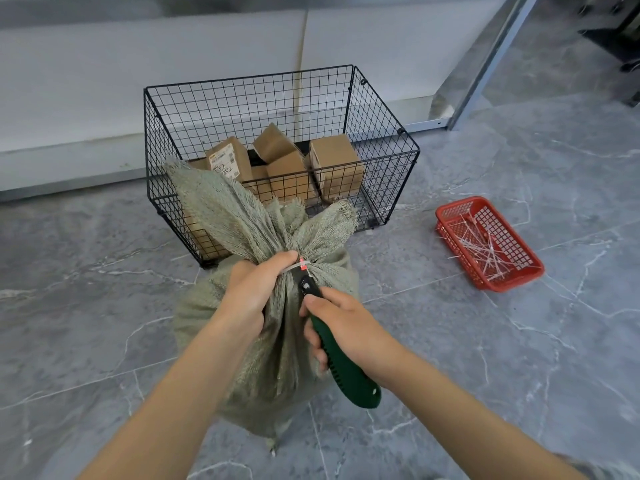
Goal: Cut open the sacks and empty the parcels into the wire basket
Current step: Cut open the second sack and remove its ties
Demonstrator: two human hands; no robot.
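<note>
A parcel-handling area, by its look a courier or mail sorting room, indoors. On a grey marble-patterned tile floor point(519, 341), a black wire basket point(249, 77) at 12 o'clock holds brown cardboard parcels point(334, 157), one bearing a printed label. A coarse woven sack point(270, 358) stands tied at the neck at 6 o'clock, a green-handled knife point(343, 368) against its tie. At 2 o'clock a red plastic tray point(450, 216) holds loose white cable ties point(485, 247). A plain white wall panel point(138, 81) runs behind, with a metal frame leg point(491, 60) at 1 o'clock.

Grey marble-veined tile floor point(519, 341); pale wall panel point(173, 81) behind; metal frame leg point(485, 64) right.
</note>
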